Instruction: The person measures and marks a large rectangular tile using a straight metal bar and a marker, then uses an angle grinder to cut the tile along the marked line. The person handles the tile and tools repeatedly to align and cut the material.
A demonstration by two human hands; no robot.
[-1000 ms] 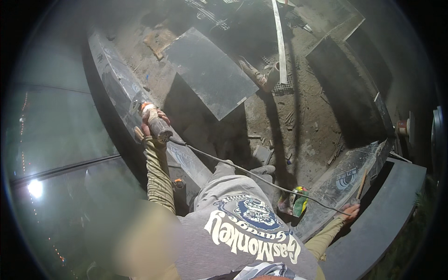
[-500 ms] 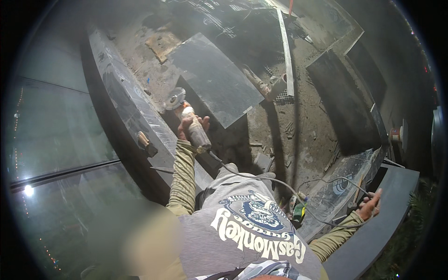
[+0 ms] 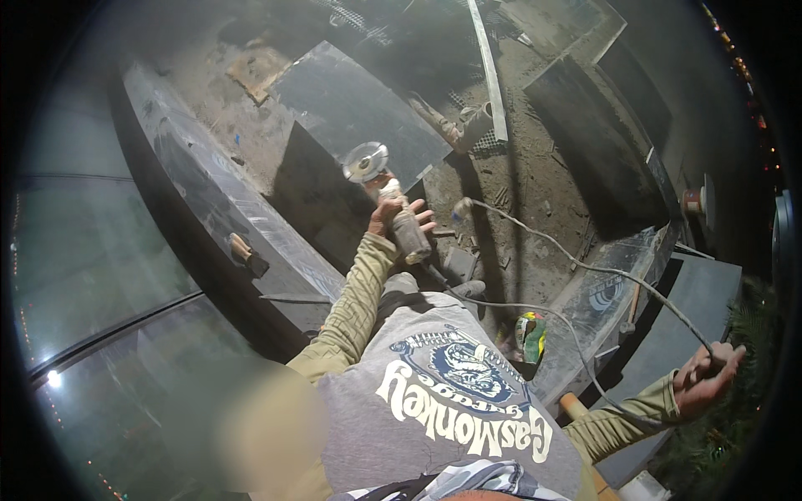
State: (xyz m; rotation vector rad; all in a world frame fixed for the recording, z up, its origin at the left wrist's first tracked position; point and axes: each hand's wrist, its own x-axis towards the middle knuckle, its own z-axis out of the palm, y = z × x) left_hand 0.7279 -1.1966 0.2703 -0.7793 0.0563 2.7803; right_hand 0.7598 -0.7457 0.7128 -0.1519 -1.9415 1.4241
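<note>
An angle grinder (image 3: 407, 233) with a pale disc (image 3: 366, 162) rests in the grip of my left hand (image 3: 386, 219), some fingers spread past its body. Its grey cord (image 3: 535, 306) runs from the back of the grinder across my front to my right forearm. Far to the right, my right hand (image 3: 706, 380) is closed round a grey cord (image 3: 597, 269). That stretch reaches back over the floor to a blurred, plug-like end (image 3: 462, 209). Beyond the disc a large dark grey slab (image 3: 363, 100) lies over the dusty ground.
A long stone-faced ledge (image 3: 242, 209) borders the left, with a wooden-handled tool (image 3: 241, 247) on it. Glass panels (image 3: 92, 250) stand outside it. Dark panels (image 3: 589, 125) lean at right. A colourful packet (image 3: 530, 334) sits near my legs. Rubble (image 3: 535, 200) litters the ground.
My left hand has carried the grinder rightward. My right hand has moved outward to the right with the cord, and the cord's far end now extends over the middle floor.
</note>
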